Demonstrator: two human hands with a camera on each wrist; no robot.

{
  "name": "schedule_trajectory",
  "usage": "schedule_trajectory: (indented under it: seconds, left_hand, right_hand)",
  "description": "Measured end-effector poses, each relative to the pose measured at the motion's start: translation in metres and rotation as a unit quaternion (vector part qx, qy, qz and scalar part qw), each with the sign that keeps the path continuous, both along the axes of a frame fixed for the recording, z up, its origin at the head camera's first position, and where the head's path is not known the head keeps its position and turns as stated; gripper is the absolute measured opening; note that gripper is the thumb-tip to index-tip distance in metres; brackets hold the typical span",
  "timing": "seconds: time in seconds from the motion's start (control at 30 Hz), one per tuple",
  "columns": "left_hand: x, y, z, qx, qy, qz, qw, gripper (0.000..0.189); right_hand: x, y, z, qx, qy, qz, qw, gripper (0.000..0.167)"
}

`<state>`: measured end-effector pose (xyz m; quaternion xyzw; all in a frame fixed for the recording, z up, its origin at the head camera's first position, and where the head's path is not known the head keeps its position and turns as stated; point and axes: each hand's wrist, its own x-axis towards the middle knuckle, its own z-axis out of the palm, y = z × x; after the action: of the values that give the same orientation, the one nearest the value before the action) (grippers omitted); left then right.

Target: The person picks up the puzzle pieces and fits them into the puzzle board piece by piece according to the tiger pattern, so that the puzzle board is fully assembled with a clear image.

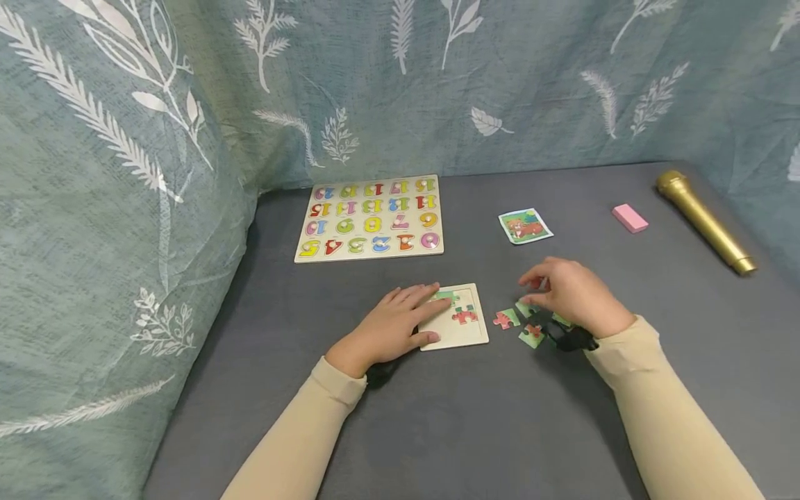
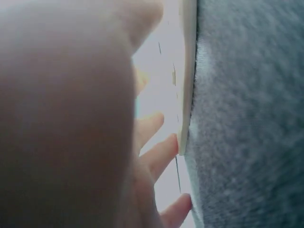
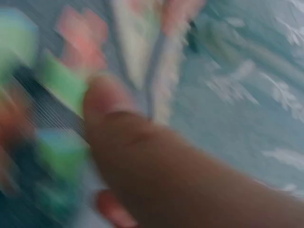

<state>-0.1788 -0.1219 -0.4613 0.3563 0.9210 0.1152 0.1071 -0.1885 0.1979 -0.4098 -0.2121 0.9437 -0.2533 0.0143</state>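
Observation:
My left hand [image 1: 392, 325] rests with spread fingers on a small square wooden puzzle board [image 1: 455, 337], at its left side. In the left wrist view, fingers [image 2: 161, 154] lie along the pale board's edge. Two joined areas of pieces show in the board: a green piece [image 1: 445, 296] and a red-brown piece [image 1: 464, 315]. My right hand [image 1: 570, 295] hovers over several loose jigsaw pieces, fingers bent, with a gap between thumb and forefinger. A red-and-green piece [image 1: 507, 319] and another piece [image 1: 532, 336] lie nearby. The blurred right wrist view shows the thumb [image 3: 111, 102] near green pieces; no held piece is visible.
Behind the board lies a wooden number puzzle [image 1: 369, 217]. A bear picture card [image 1: 525, 226], a pink block [image 1: 630, 218] and a gold microphone-shaped object [image 1: 706, 222] lie farther back to the right. A patterned green curtain [image 1: 375, 90] borders the grey table.

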Motion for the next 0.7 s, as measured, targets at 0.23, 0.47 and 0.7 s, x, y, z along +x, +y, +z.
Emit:
schedule_trajectory:
  seconds: [0.23, 0.47, 0.7]
  left_hand:
    - [-0.007, -0.004, -0.008, 0.075, -0.058, 0.023, 0.9952, 0.085]
    - [-0.016, -0.012, -0.016, 0.144, -0.099, 0.023, 0.9843, 0.087]
    - [-0.013, -0.013, -0.010, 0.128, -0.095, 0.003, 0.9871, 0.072]
  right_hand:
    - [0.004, 0.000, -0.035, 0.004, 0.002, 0.069, 0.9976, 0.022]
    - [0.003, -0.016, -0.023, -0.155, -0.121, 0.028, 0.9802, 0.015]
    - [0.019, -0.053, -0.032, -0.181, -0.092, 0.002, 0.9792, 0.012]
